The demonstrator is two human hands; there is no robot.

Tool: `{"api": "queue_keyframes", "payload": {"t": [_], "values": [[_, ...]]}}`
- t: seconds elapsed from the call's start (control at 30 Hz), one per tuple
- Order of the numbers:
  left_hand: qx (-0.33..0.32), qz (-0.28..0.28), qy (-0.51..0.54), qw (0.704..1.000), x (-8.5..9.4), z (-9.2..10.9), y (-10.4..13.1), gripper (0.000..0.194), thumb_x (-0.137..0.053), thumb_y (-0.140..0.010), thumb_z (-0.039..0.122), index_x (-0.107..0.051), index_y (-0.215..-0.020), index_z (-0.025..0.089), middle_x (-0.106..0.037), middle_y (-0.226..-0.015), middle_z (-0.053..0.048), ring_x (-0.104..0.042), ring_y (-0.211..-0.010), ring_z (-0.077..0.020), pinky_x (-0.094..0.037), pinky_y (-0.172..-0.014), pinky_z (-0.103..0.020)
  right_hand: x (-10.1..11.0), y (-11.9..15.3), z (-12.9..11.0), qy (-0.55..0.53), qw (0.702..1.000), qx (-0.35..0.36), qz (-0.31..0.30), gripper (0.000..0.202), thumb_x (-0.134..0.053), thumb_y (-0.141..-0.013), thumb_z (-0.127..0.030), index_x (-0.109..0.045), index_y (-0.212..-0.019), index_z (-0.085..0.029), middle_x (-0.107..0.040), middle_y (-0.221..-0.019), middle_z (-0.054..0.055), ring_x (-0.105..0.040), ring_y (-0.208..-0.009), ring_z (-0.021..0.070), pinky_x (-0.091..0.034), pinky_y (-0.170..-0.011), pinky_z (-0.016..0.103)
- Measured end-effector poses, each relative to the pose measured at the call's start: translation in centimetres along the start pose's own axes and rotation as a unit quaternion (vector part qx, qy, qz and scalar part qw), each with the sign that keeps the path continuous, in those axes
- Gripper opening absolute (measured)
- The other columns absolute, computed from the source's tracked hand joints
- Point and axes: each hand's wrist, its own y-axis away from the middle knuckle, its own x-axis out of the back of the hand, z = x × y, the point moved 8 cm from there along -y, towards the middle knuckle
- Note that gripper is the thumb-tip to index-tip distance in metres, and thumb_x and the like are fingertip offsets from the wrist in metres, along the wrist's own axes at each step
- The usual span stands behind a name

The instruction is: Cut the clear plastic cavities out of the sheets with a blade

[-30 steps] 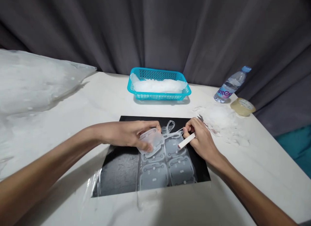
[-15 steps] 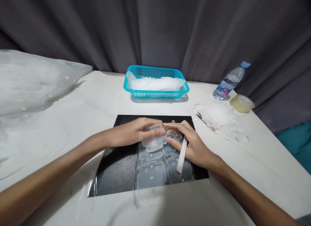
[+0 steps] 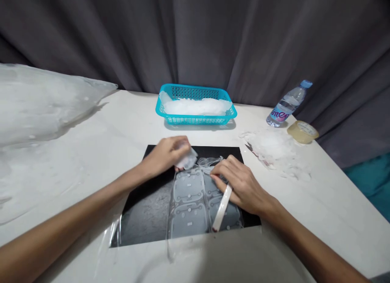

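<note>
My left hand [image 3: 166, 155] is closed around a translucent plastic piece [image 3: 189, 158] with rounded corners, raised slightly above the dark board. My right hand [image 3: 239, 179] has its fingers curled over a flat white stick [image 3: 222, 208], whose lower end points toward me; its upper part is hidden in the palm. Thin clear plastic strips [image 3: 209, 161] lie by the right fingertips, and I cannot tell whether they are pinched. Under both hands, a clear sheet of moulded, rounded-square panels [image 3: 189, 222] covers part of the black rectangular board [image 3: 138, 220].
A blue basket [image 3: 196, 119] holding white translucent pieces stands at the back. A big clear bag [image 3: 39, 104] lies at left. To the right are a water bottle [image 3: 288, 106], a tape roll [image 3: 303, 131], plastic scraps [image 3: 274, 149] and a dark pointed blade [image 3: 251, 149].
My left hand has moved left and away from my right hand, carrying the plastic piece. My right fingers have curled in, and the white stick has tilted, its lower end shifting left.
</note>
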Motion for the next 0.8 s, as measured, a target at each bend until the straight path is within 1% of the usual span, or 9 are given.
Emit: {"api": "queue_keyframes", "payload": {"t": [0.03, 0.1, 0.2, 0.27, 0.43, 0.5, 0.6, 0.7, 0.8], "values": [[0.011, 0.016, 0.012, 1.000, 0.7, -0.5, 0.0, 0.033, -0.056, -0.096, 0.046, -0.059, -0.082, 0.017, -0.058, -0.060, 0.002, -0.052, -0.050, -0.0121, -0.041, -0.049, -0.022, 0.2, 0.1, 0.1, -0.011, 1.000, -0.002, 0.009, 0.016, -0.046, -0.107, -0.019, -0.060, -0.100, -0.021, -0.067, -0.094, 0.007, -0.055, -0.085, 0.0222, -0.047, -0.077, 0.037], [0.016, -0.022, 0.039, 0.999, 0.8, -0.8, 0.3, 0.037, -0.055, -0.099, 0.051, -0.061, -0.085, 0.017, -0.059, -0.062, 0.002, -0.056, -0.053, -0.0137, -0.045, -0.050, -0.023, 1.1, 0.3, 1.4, -0.035, 0.996, -0.056, 0.063, 0.013, -0.048, -0.107, -0.021, -0.059, -0.101, -0.022, -0.065, -0.092, 0.005, -0.057, -0.085, 0.0208, -0.048, -0.078, 0.036], [-0.010, -0.072, 0.055, 0.996, 0.6, 0.4, 1.0, 0.039, -0.057, -0.100, 0.053, -0.064, -0.087, 0.017, -0.061, -0.072, 0.001, -0.060, -0.065, -0.0141, -0.049, -0.057, -0.022, 1.8, 1.5, 5.3, -0.051, 0.967, -0.199, 0.149, 0.012, -0.051, -0.106, -0.030, -0.059, -0.105, -0.022, -0.064, -0.093, 0.004, -0.058, -0.080, 0.0192, -0.049, -0.078, 0.035], [-0.025, -0.084, 0.059, 0.994, 0.5, 1.4, 1.2, 0.038, -0.058, -0.101, 0.051, -0.065, -0.087, 0.017, -0.063, -0.077, 0.000, -0.060, -0.069, -0.0134, -0.050, -0.062, -0.022, 1.8, 2.1, 7.8, -0.051, 0.951, -0.263, 0.156, 0.018, -0.050, -0.105, -0.034, -0.058, -0.114, -0.020, -0.066, -0.099, 0.006, -0.059, -0.080, 0.0195, -0.050, -0.080, 0.037], [-0.041, -0.102, 0.063, 0.992, 0.1, 2.4, 1.2, 0.038, -0.056, -0.102, 0.050, -0.067, -0.089, 0.016, -0.062, -0.078, 0.001, -0.057, -0.071, -0.0126, -0.048, -0.065, -0.023, 4.1, 2.3, 9.2, 0.017, 0.947, -0.266, 0.177, 0.023, -0.050, -0.104, -0.035, -0.058, -0.120, -0.019, -0.065, -0.112, 0.010, -0.060, -0.094, 0.0242, -0.049, -0.087, 0.041], [-0.048, -0.100, 0.058, 0.992, 0.3, 2.5, 1.2, 0.037, -0.057, -0.102, 0.050, -0.068, -0.090, 0.017, -0.062, -0.077, 0.001, -0.056, -0.070, -0.0123, -0.047, -0.064, -0.022, 4.1, 1.7, 7.8, 0.024, 0.964, -0.230, 0.134, 0.018, -0.057, -0.103, -0.034, -0.061, -0.115, -0.021, -0.066, -0.103, 0.007, -0.060, -0.093, 0.0239, -0.048, -0.086, 0.039], [-0.057, -0.090, 0.046, 0.993, 1.0, 2.6, 1.2, 0.037, -0.057, -0.102, 0.051, -0.070, -0.093, 0.017, -0.066, -0.078, 0.000, -0.059, -0.070, -0.0127, -0.048, -0.065, -0.022, 1.5, 0.9, 4.9, -0.001, 0.988, -0.152, -0.015, 0.018, -0.067, -0.100, -0.034, -0.062, -0.113, -0.023, -0.066, -0.096, 0.004, -0.061, -0.093, 0.0233, -0.048, -0.083, 0.036], [-0.071, -0.031, 0.019, 0.997, 2.9, 3.0, 0.5, 0.041, -0.059, -0.100, 0.054, -0.070, -0.092, 0.016, -0.069, -0.080, -0.002, -0.064, -0.071, -0.0152, -0.053, -0.066, -0.025, -0.3, 0.6, 3.5, 0.025, 0.992, -0.109, -0.064, 0.014, -0.064, -0.101, -0.032, -0.063, -0.111, -0.022, -0.067, -0.091, 0.004, -0.062, -0.089, 0.0242, -0.048, -0.077, 0.036], [-0.099, 0.143, 0.004, 0.985, 6.7, 3.8, -1.2, 0.045, -0.055, -0.100, 0.060, -0.068, -0.104, 0.016, -0.076, -0.096, -0.008, -0.073, -0.084, -0.0227, -0.061, -0.073, -0.033, 0.3, 0.3, 4.8, 0.041, 0.989, -0.144, 0.009, 0.014, -0.053, -0.107, -0.029, -0.064, -0.102, -0.022, -0.069, -0.089, 0.005, -0.065, -0.085, 0.0239, -0.048, -0.075, 0.035]]}}
